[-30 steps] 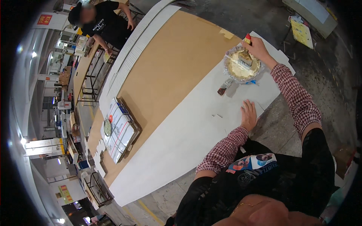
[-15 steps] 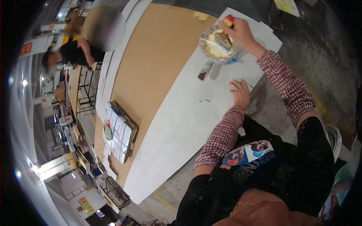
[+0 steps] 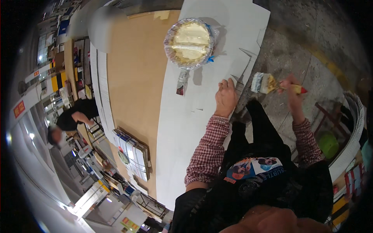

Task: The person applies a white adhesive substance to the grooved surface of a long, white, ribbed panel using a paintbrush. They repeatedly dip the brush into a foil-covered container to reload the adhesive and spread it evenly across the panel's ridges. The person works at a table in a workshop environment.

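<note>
The paintbrush [image 3: 272, 84] sits roughly level off the right edge of the white board [image 3: 186, 128], over the concrete floor [image 3: 307, 50], with its long axis running side to side, glue-loaded bristles pointing left toward the board and the red handle tip sticking out to the right. The right hand [image 3: 291, 91] has its fingers curled tight around the handle, while the left hand [image 3: 226, 97] lies palm down on the board's edge, fingers close together and mostly flat, holding nothing. Further up the board there's a plastic-lined round tub [image 3: 189, 42] of yellowish glue, well away from both hands, and the brown sheet [image 3: 136, 77] lies just beside the white one.
</note>
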A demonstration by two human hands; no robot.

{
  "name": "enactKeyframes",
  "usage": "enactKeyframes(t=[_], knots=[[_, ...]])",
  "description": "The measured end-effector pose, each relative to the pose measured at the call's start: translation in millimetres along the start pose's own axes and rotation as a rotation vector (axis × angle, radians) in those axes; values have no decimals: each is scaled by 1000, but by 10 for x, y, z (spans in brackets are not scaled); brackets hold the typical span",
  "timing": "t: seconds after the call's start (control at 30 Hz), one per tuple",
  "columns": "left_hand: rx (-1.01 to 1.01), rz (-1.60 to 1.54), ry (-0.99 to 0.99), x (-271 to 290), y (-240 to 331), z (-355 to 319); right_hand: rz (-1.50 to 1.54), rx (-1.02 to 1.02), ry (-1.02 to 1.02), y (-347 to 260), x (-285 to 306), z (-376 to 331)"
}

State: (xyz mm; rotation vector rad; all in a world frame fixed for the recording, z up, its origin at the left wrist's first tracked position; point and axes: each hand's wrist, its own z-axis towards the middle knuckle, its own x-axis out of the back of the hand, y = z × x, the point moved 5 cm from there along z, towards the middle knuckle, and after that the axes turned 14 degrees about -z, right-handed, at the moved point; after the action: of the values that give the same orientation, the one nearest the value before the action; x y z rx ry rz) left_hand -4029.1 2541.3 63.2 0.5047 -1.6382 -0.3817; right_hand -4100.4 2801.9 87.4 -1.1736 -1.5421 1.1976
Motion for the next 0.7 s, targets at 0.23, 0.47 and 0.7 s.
enactKeyframes(t=[0.23,0.47,0.7], knots=[[4,-101,-98,51,-37,76,-56,24,11,2,-358,108],[-94,-73,28,41,-7,89,-75,-13,-61,132,-494,-9],[-46,-64,-1,6,-28,112,-114,33,-16,20,-500,64]])
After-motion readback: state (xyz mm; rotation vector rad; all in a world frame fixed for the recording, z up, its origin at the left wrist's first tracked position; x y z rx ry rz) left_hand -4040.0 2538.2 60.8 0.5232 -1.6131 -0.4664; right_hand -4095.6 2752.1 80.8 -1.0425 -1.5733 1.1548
